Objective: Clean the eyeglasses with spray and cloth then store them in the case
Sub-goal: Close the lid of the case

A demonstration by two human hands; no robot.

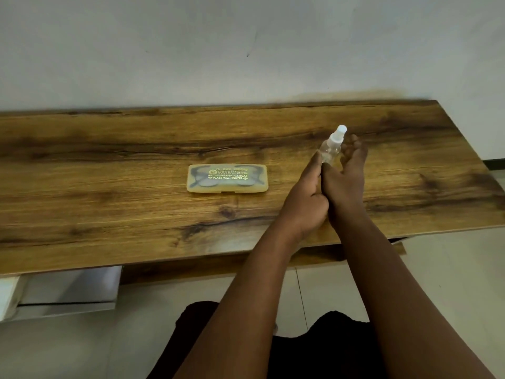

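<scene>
A small clear spray bottle (331,147) with a white nozzle stands tilted over the right part of the wooden table (114,149). My left hand (302,199) grips its lower part, thumb up along its left side. My right hand (346,177) cups the bottle from the right, fingers curled behind it. The bottle's base is hidden between my hands. A translucent yellow glasses case (226,178) with printed gold lettering lies shut at the table's middle, left of my hands. Dark-framed eyeglasses show through its lid. No cloth is in view.
The table stands against a pale wall (246,45). A white shelf or box (68,291) sits under its left end. The table's right end drops off to tiled floor (464,269). My lap, in dark clothing, is below the front edge.
</scene>
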